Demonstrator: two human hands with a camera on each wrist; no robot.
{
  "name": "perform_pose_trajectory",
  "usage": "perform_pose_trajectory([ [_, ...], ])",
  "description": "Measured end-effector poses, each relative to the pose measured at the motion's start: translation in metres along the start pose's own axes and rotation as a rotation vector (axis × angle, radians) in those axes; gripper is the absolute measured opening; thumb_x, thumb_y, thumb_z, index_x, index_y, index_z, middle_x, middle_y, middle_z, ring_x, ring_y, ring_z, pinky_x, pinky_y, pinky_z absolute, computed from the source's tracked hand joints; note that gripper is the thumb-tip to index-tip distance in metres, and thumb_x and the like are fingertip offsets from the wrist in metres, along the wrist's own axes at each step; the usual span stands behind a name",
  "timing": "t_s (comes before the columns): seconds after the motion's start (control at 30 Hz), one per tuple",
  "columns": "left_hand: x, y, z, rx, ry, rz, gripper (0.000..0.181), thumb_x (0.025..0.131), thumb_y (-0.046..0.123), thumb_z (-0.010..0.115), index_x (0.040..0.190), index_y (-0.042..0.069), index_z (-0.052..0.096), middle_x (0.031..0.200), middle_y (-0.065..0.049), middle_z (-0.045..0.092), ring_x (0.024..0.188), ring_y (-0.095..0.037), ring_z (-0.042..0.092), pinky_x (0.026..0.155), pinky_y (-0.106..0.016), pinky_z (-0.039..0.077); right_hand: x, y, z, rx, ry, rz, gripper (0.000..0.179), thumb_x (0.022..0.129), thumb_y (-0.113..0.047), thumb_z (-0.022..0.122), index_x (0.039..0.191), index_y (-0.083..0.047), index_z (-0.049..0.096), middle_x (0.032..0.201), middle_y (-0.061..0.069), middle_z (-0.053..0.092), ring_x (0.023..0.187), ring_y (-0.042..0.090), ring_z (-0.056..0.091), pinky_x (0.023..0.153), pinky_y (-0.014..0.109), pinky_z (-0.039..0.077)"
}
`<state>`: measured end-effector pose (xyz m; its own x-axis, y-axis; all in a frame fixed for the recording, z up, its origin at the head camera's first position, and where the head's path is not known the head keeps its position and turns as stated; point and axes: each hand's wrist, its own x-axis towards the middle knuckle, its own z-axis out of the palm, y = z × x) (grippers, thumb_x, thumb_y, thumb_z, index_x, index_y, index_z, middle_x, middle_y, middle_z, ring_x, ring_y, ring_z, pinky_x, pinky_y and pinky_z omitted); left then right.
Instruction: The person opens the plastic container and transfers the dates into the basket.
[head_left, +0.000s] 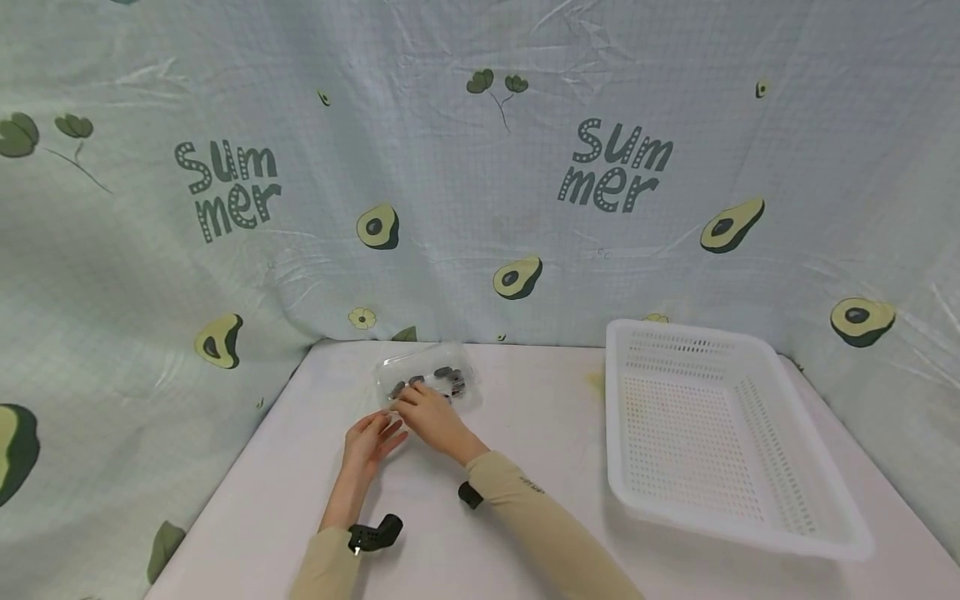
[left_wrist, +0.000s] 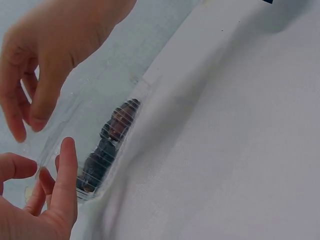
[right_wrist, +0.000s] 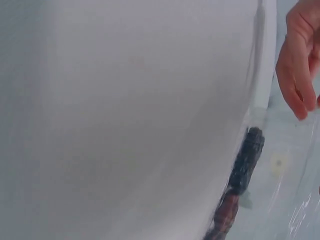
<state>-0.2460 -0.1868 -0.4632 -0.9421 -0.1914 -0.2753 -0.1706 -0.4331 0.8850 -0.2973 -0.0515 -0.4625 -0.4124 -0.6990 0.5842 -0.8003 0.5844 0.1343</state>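
Note:
A clear plastic clamshell box (head_left: 393, 367) holds several dark, wrinkled, oval pieces (left_wrist: 102, 155) that look like fruit; their exact kind does not show. It sits near the back edge of the white table. My left hand (head_left: 371, 442) is at its near left corner, where thumb and fingertip pinch the thin clear edge. From the right, my right hand (head_left: 435, 421) reaches over the near side, fingers bent loosely downward and thumb a little apart from them. In the right wrist view, the left hand (right_wrist: 300, 60) comes in at the top right, fingertips close to the clear plastic.
A large white perforated basket (head_left: 618, 417) stands on the right of the table (head_left: 532, 467). Behind and at the sides hangs a pale curtain (head_left: 442, 150) printed with avocados and lettering. Black wrist straps with cameras (head_left: 375, 533) sit at both cuffs.

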Motion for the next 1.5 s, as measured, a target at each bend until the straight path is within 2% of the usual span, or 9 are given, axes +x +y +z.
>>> perform_pose_trajectory([
  [0.13, 0.000, 0.000, 0.000, 0.022, -0.005, -0.013, 0.012, 0.092, 0.009, 0.044, 0.101, 0.002, 0.045, 0.082, 0.001, 0.050, 0.072, -0.009, 0.064, 0.066, -0.028, 0.056, -0.010, 0.012, -0.002, 0.075, 0.021, 0.015, 0.018, 0.084, -0.012, 0.060, 0.100, -0.019, 0.065, 0.094, -0.006, 0.058, 0.087, 0.009, 0.050, 0.078, 0.019, 0.044],
  [0.37, 0.002, -0.001, 0.003, 0.081, 0.032, -0.035, 0.019, 0.091, 0.014, 0.047, 0.106, 0.004, 0.043, 0.084, -0.001, 0.053, 0.069, -0.010, 0.064, 0.064, -0.031, 0.056, -0.028, 0.036, -0.009, 0.085, 0.064, 0.058, 0.016, 0.083, -0.010, 0.062, 0.097, -0.017, 0.064, 0.093, -0.003, 0.058, 0.086, 0.011, 0.050, 0.073, 0.023, 0.045],
  [0.47, 0.002, -0.001, 0.004, 0.113, 0.033, -0.021, 0.035, 0.091, 0.013, 0.047, 0.122, 0.002, 0.036, 0.084, 0.000, 0.054, 0.068, -0.009, 0.064, 0.064, -0.032, 0.056, -0.034, 0.046, -0.011, 0.037, 0.082, 0.103, 0.015, 0.082, -0.011, 0.063, 0.095, -0.017, 0.063, 0.093, -0.002, 0.058, 0.086, 0.012, 0.051, 0.070, 0.024, 0.045],
  [0.57, 0.002, -0.001, 0.004, 0.153, 0.024, -0.013, 0.055, 0.091, 0.012, 0.047, 0.139, 0.008, 0.019, 0.088, 0.000, 0.054, 0.068, -0.008, 0.064, 0.065, -0.032, 0.056, -0.039, 0.055, -0.012, 0.005, 0.070, 0.161, 0.017, 0.079, -0.011, 0.066, 0.096, -0.015, 0.062, 0.092, -0.001, 0.058, 0.084, 0.013, 0.051, 0.066, 0.025, 0.045],
  [0.67, 0.003, 0.000, 0.003, 0.195, 0.017, -0.004, 0.065, 0.091, 0.012, 0.046, 0.144, 0.014, 0.009, 0.090, 0.001, 0.054, 0.068, -0.006, 0.064, 0.066, -0.033, 0.056, -0.041, 0.062, -0.014, 0.001, 0.040, 0.198, 0.018, 0.079, -0.011, 0.066, 0.096, -0.012, 0.062, 0.091, 0.000, 0.058, 0.083, 0.013, 0.052, 0.064, 0.024, 0.045],
  [0.8, 0.006, 0.001, 0.003, 0.229, 0.025, -0.006, 0.065, 0.090, 0.012, 0.047, 0.145, 0.017, 0.011, 0.084, 0.003, 0.056, 0.066, -0.005, 0.063, 0.065, -0.032, 0.056, -0.042, 0.070, -0.016, 0.031, 0.008, 0.196, 0.016, 0.080, -0.012, 0.065, 0.096, -0.011, 0.062, 0.094, 0.000, 0.059, 0.086, 0.014, 0.053, 0.067, 0.025, 0.047],
  [1.07, 0.009, 0.002, 0.003, 0.237, 0.028, -0.030, 0.065, 0.090, 0.012, 0.047, 0.145, 0.017, 0.013, 0.074, 0.007, 0.058, 0.064, -0.005, 0.062, 0.065, -0.032, 0.056, -0.043, 0.081, -0.019, 0.148, -0.047, 0.208, 0.017, 0.080, -0.014, 0.066, 0.097, -0.012, 0.063, 0.099, 0.001, 0.061, 0.094, 0.014, 0.056, 0.076, 0.026, 0.049],
  [1.3, 0.010, 0.001, 0.003, 0.228, 0.020, -0.039, 0.066, 0.089, 0.011, 0.047, 0.145, 0.018, 0.013, 0.078, 0.004, 0.059, 0.064, -0.005, 0.062, 0.063, -0.032, 0.056, -0.043, 0.085, -0.019, 0.197, -0.096, 0.248, 0.016, 0.082, -0.017, 0.062, 0.097, -0.014, 0.066, 0.100, 0.000, 0.063, 0.096, 0.013, 0.057, 0.078, 0.024, 0.050],
  [1.5, 0.013, -0.001, 0.002, 0.229, 0.030, -0.036, 0.066, 0.089, 0.011, 0.047, 0.145, 0.019, 0.013, 0.082, 0.001, 0.060, 0.063, -0.005, 0.062, 0.063, -0.032, 0.056, -0.041, 0.087, -0.022, 0.199, -0.118, 0.244, 0.016, 0.083, -0.017, 0.060, 0.097, -0.014, 0.068, 0.097, -0.001, 0.064, 0.093, 0.012, 0.058, 0.077, 0.022, 0.050],
])
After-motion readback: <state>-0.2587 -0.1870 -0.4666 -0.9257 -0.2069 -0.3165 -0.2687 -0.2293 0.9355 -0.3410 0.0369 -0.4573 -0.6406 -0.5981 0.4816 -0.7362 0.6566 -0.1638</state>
